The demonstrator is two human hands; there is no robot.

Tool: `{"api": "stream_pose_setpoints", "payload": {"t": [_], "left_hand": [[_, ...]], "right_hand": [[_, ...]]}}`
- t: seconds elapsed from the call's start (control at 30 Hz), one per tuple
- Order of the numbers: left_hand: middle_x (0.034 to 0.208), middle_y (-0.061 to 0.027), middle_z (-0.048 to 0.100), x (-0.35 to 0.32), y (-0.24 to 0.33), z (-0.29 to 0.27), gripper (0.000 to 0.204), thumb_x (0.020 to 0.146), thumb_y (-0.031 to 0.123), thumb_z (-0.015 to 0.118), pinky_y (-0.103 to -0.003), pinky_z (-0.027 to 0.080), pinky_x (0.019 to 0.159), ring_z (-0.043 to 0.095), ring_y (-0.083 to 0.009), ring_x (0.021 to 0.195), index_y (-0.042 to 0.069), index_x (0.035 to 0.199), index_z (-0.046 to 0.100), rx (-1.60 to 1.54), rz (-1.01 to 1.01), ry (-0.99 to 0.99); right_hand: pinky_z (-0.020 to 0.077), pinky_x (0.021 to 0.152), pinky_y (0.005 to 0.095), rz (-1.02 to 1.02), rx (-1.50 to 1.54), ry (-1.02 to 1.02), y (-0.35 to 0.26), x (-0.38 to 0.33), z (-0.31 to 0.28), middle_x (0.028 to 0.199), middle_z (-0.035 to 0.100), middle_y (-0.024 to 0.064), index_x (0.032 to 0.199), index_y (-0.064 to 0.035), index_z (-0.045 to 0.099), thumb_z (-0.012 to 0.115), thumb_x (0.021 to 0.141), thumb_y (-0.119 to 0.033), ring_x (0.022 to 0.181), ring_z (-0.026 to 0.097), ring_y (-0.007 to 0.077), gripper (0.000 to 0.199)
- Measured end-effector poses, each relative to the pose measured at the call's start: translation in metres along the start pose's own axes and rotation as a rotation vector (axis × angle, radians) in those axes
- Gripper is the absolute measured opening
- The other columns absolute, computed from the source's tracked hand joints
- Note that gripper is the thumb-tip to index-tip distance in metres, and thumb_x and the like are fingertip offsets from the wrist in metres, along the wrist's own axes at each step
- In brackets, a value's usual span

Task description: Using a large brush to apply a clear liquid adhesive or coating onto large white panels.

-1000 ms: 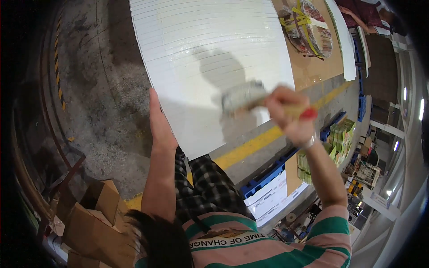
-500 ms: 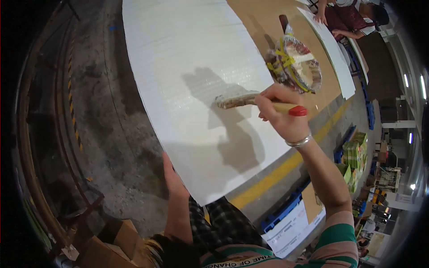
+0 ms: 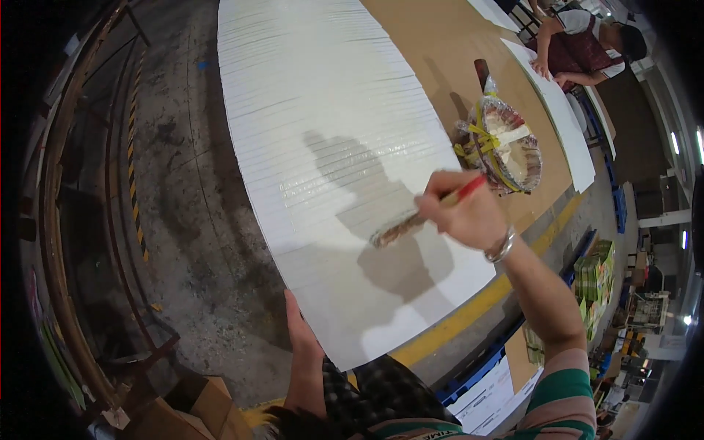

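Nearest, a pink-and-green striped sleeve point(image 3: 559, 392) is covering the right arm, and dark plaid trousers point(image 3: 389, 389) are showing beneath the near edge of a large white sheet point(image 3: 312, 235). An open cardboard box point(image 3: 198, 411) is sitting at the near left. The left hand point(image 3: 302, 330) is resting against the sheet's left edge, near its close corner, with one digit lying along the rim; the other fingers are hiding, so I cannot tell whether they are pinching it. The sheet is stretching away from the person, its ridged surface shining in patches and catching the right arm's shadow. Over its near right part, the right hand point(image 3: 466, 213) is closing its fingers around the red-tipped handle of a brush point(image 3: 396, 229). The bristles are pointing left, touching the sheet or sitting just above it; I cannot tell which. A silvery bracelet point(image 3: 501, 248) is circling the right wrist. Farther on, right of the sheet, a plastic-wrapped bowl point(image 3: 519, 158) with yellow ties is holding pale paste and standing on a brown board point(image 3: 433, 55). At the far right, a co-worker point(image 3: 587, 48) is placing both hands on another white sheet point(image 3: 561, 110).
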State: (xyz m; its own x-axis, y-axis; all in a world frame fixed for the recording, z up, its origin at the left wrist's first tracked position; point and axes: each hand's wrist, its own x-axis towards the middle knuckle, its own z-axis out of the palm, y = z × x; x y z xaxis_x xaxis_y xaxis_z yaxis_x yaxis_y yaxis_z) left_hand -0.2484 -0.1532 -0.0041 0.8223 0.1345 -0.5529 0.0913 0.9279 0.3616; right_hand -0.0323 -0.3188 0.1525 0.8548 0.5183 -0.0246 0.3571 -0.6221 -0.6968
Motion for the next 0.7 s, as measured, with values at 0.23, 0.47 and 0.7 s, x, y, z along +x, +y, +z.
{"api": "stream_pose_setpoints", "payload": {"t": [0.23, 0.47, 0.7], "left_hand": [[0.137, -0.0111, 0.039, 0.001, 0.001, 0.016, 0.062, 0.097, 0.049, 0.025, -0.038, 0.033, 0.102, 0.041, -0.0267, 0.123, 0.004, 0.139, 0.028, 0.147, 0.038, 0.042], [0.134, -0.0107, 0.043, 0.002, -0.002, 0.002, 0.061, 0.096, 0.048, 0.028, -0.036, 0.033, 0.101, 0.043, -0.0255, 0.120, 0.003, 0.137, 0.032, 0.163, 0.046, 0.227], [0.132, -0.0093, 0.044, 0.001, -0.004, 0.000, 0.063, 0.095, 0.050, 0.032, -0.035, 0.033, 0.100, 0.044, -0.0240, 0.118, 0.003, 0.136, 0.034, 0.225, 0.020, 0.239]], "right_hand": [[0.0429, 0.046, 0.0253, -0.002, 0.145, 0.113, 0.023, 0.036, -0.008, 0.052, 0.055, 0.0046, 0.064, 0.0007, 0.055, 0.060, 0.079, -0.015, 0.048, 0.054, 0.0095, 0.022], [0.0444, 0.053, 0.0287, -0.021, 0.046, 0.184, -0.004, 0.094, -0.020, 0.050, 0.055, 0.0033, 0.060, -0.0025, 0.056, 0.062, 0.074, -0.022, 0.051, 0.053, 0.0109, 0.025], [0.0497, 0.069, 0.0284, 0.028, 0.000, 0.027, 0.028, 0.213, 0.018, 0.078, 0.066, 0.0079, 0.111, -0.0086, 0.057, 0.062, 0.082, -0.028, 0.067, 0.060, 0.0179, 0.035]]}}
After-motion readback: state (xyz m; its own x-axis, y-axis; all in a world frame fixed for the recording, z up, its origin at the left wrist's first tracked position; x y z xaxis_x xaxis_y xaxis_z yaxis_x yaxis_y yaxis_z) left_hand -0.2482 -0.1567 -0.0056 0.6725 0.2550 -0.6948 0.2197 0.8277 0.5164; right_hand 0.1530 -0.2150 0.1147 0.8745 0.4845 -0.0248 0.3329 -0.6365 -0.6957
